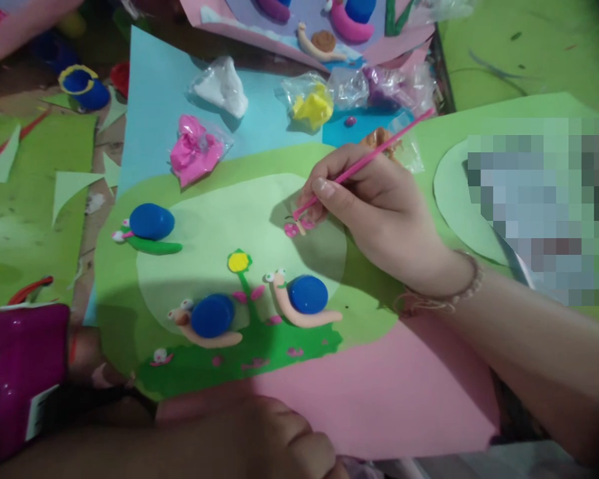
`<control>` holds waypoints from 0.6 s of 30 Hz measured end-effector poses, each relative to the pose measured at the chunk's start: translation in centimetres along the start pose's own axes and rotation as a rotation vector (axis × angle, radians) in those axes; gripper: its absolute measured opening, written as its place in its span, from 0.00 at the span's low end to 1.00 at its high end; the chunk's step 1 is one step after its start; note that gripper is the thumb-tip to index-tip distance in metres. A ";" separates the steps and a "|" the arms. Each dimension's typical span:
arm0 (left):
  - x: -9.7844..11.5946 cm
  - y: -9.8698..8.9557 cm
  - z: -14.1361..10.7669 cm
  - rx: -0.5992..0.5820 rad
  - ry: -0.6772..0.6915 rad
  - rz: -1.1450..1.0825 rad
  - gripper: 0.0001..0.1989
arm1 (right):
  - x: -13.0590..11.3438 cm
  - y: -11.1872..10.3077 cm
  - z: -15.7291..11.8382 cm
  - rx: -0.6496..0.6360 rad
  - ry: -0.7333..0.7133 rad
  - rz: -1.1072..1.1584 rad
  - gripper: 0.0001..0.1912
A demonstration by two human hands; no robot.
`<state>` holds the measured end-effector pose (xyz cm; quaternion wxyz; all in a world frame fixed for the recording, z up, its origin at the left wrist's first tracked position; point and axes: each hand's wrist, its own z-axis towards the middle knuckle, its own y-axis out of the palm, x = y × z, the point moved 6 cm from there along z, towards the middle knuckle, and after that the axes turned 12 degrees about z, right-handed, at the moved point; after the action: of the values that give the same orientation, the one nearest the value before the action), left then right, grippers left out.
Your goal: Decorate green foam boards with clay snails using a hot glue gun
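My right hand (374, 213) pinches a thin pink stick (374, 154). Its lower tip touches or hovers just over a small pink clay butterfly (299, 227) on a layered green paper scene (204, 199). Below, two beige clay snails with blue shells, a left snail (213, 316) and a right snail (308, 295), flank a yellow clay flower (239, 261). A green snail with a blue shell (152, 221) lies at upper left. Along the bottom edge rests my left hand (294, 436), fingers curled; whatever it may hold is hidden.
Behind the scene lie pink clay (194, 152), white clay (224, 90), yellow clay (313, 106) and purple clay (387, 86) in clear wrappers. Another snail picture (299, 26) is at the back. A magenta box (22, 372) stands at left, near paper scraps (74, 189).
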<state>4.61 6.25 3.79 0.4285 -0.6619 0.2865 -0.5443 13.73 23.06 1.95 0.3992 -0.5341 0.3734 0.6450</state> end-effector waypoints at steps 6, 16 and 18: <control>0.2 0.2 0.1 0.026 -0.001 0.011 0.07 | 0.0 -0.2 0.0 0.020 -0.037 -0.013 0.11; 0.2 0.5 -0.1 0.038 -0.024 0.002 0.07 | 0.1 0.1 0.0 -0.020 -0.002 0.038 0.10; 0.1 0.4 -0.1 0.043 -0.025 0.008 0.09 | 0.2 0.0 0.0 -0.009 0.020 0.044 0.11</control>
<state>4.58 5.94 3.51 0.4483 -0.6581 0.2720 -0.5403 13.72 23.13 1.76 0.3789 -0.5339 0.3861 0.6498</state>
